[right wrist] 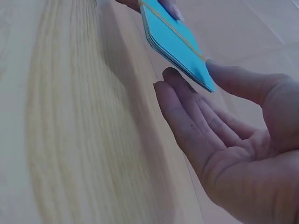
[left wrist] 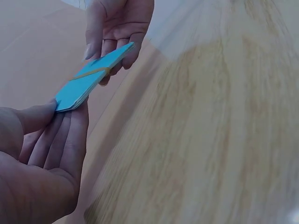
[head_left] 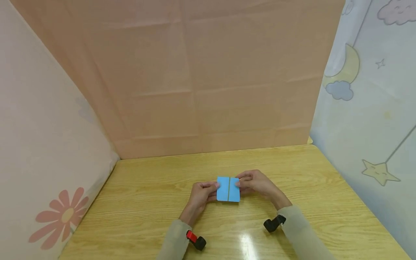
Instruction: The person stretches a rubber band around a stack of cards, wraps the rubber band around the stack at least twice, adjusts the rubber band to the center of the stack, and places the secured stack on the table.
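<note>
A thin stack of blue cards [head_left: 222,189] with a yellowish rubber band [head_left: 229,189] around its middle is held above the table. My left hand [head_left: 200,195] pinches its left edge, thumb on top and fingers beneath. At the opposite edge, my right hand [head_left: 257,183] has its thumb on the top face near the band, with fingers underneath. The left wrist view shows the stack [left wrist: 79,93] tilted, its layered edge visible. In the right wrist view, the fingers of the right hand [right wrist: 233,154] are only loosely bent below the stack [right wrist: 170,39].
The wood-grain table [head_left: 146,202] spreads around both hands. A tan cloth backdrop [head_left: 195,90] hangs at its far edge. Patterned cloths stand along the left side [head_left: 48,144] and right side [head_left: 367,126]. Each wrist wears a small black camera.
</note>
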A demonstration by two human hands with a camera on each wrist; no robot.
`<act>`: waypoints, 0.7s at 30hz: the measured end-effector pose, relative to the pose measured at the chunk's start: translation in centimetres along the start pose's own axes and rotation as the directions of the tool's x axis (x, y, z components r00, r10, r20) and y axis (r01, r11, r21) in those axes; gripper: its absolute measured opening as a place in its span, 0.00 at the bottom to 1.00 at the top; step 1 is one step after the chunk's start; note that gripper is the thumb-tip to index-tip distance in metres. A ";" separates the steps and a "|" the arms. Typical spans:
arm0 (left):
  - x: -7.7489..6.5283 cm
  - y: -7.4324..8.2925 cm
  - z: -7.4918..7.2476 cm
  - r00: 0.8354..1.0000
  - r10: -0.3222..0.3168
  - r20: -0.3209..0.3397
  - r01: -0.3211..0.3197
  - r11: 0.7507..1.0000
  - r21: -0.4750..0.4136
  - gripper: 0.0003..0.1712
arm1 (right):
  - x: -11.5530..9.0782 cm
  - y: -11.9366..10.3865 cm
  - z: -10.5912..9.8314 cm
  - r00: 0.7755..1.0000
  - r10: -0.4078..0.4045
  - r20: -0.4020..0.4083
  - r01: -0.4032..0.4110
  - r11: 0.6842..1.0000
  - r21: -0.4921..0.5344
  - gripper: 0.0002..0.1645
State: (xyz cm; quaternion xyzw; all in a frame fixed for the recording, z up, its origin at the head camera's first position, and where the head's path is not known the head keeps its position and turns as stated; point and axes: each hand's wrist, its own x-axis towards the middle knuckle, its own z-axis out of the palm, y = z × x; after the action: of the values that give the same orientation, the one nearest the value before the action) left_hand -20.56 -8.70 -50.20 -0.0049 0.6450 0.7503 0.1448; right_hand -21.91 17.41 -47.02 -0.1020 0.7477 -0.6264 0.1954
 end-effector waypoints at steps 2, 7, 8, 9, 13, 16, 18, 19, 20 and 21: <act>0.0 0.0 0.0 1.000 0.000 0.006 0.000 1.000 0.008 0.16 | 0.3 -0.2 -0.2 1.000 -0.010 0.024 0.011 0.999 -0.045 0.27; -0.1 -0.1 0.1 1.000 -0.010 0.012 0.010 1.000 0.007 0.16 | 1.1 -1.0 -0.9 0.996 -0.040 0.079 0.051 0.988 -0.147 0.18; -0.1 -0.1 0.1 1.000 -0.012 0.015 0.012 1.000 0.007 0.15 | 1.2 -1.2 -1.1 0.995 -0.043 0.094 0.058 0.984 -0.166 0.18; -0.1 -0.1 0.1 1.000 -0.014 0.015 0.014 1.000 0.007 0.15 | 1.4 -1.3 -1.3 0.993 -0.043 0.109 0.063 0.981 -0.183 0.17; -0.2 -0.2 0.1 1.000 -0.014 0.015 0.014 1.000 0.014 0.15 | 1.8 -1.8 -1.6 0.986 -0.032 0.164 0.069 0.972 -0.225 0.14; -0.4 -0.3 -0.1 1.000 -0.014 0.013 0.013 1.000 0.028 0.15 | 2.2 -2.1 -1.7 0.981 -0.016 0.193 0.065 0.966 -0.250 0.12; -0.4 -0.3 -0.1 1.000 -0.017 0.013 0.016 0.999 0.036 0.15 | 2.4 -2.2 -1.7 0.976 -0.005 0.216 0.064 0.962 -0.264 0.11; -0.4 -0.3 -0.2 1.000 -0.019 0.015 0.018 0.999 0.040 0.15 | 2.6 -2.3 -1.7 0.974 -0.001 0.229 0.065 0.960 -0.273 0.11; -0.4 -0.3 -0.2 1.000 -0.020 0.018 0.019 0.999 0.044 0.15 | 2.7 -2.3 -1.8 0.971 0.003 0.240 0.067 0.957 -0.281 0.11; -0.4 -0.3 -0.2 1.000 -0.021 0.023 0.020 0.999 0.046 0.15 | 2.9 -2.4 -1.8 0.968 0.005 0.252 0.070 0.955 -0.289 0.11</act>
State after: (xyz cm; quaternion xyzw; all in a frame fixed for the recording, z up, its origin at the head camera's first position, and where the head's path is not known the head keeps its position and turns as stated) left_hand -20.15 -8.93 -50.44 0.0006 0.6601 0.7339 0.1601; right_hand -25.47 17.41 -44.91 -0.2207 0.8004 -0.4928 0.2603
